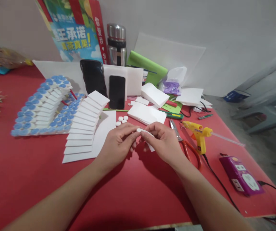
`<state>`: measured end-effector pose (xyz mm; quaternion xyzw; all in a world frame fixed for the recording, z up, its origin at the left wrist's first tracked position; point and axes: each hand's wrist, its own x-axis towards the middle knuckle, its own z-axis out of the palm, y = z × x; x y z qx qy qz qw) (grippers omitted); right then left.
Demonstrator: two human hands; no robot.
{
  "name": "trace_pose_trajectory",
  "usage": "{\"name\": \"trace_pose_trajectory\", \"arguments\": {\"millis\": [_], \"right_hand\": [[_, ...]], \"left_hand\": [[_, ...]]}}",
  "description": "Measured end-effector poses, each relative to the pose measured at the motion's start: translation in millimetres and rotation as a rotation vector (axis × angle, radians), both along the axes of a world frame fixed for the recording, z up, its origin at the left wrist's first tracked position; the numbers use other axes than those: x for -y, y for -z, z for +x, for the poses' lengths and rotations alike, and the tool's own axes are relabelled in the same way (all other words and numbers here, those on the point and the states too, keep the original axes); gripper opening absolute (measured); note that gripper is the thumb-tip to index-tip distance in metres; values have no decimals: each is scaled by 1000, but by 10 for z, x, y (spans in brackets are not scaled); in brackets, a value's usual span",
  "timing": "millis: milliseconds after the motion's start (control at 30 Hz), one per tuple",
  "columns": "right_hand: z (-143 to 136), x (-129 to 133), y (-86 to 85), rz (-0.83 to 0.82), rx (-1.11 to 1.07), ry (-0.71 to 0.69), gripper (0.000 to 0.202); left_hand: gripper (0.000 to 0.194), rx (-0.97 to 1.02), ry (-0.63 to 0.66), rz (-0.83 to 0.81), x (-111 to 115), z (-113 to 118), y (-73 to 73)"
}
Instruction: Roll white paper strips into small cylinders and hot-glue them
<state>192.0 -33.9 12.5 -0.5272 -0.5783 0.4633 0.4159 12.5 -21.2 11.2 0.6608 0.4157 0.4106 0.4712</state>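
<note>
Both hands meet over the red table, pinching a narrow white paper strip whose one end is curled into a small roll. My left hand is closed, thumb and forefinger at the rolled end. My right hand grips the strip between thumb and fingers, and the loose end hangs below. Just behind my left hand lie several small white paper rolls. A stack of white paper strips rests behind my right hand.
Stepped white model and blue-and-white model stand left. Phones, a dark device and a steel flask are behind. Right: orange-handled scissors, yellow glue gun with its cable, purple power strip, green cutter.
</note>
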Motion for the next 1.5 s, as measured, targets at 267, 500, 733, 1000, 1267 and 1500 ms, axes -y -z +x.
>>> {"name": "trace_pose_trajectory", "arguments": {"millis": [267,500,733,1000,1267,1500], "right_hand": [[-48,65,-21,134,289,64,14],[83,-54,-143,-360,-340,-115,30],[161,-135,-89,-638,-761,-418,33],[119,-62,-79,-463,-644,-345,27],[74,-32,-159,-350,-335,-154,47],[87,-72,-94,-437,-547,-229,41]], "left_hand": [[24,-6,6,-119,7,18,4],[24,31,31,-80,-89,-65,-23],[17,40,104,45,-130,-112,-9],[17,63,95,-9,-131,-113,-31],[17,34,49,-69,-110,-95,-53],[29,83,155,-116,-100,-103,-92]]}}
